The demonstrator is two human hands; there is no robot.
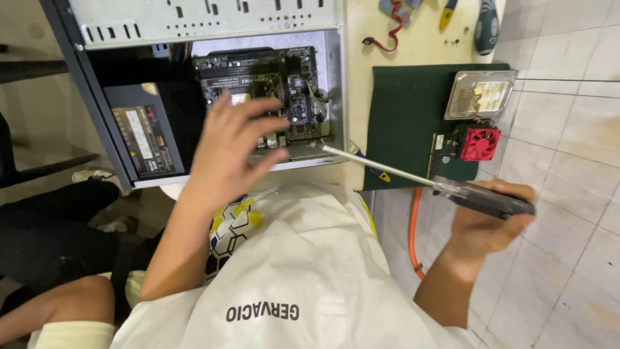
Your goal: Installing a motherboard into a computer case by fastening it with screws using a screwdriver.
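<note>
Clenched in the right hand (487,223) is a long screwdriver with a clear dark handle and steel shaft (413,176), its tip aimed at the open grey metal computer case (336,84). Over the black motherboard (271,84) inside that case, the left hand (229,152) is spread with fingers loose, grasping nothing. Right of the case, a silver hard drive (481,94) and a red-fanned card (478,143) are laid on a dark green mat (403,116).
</note>
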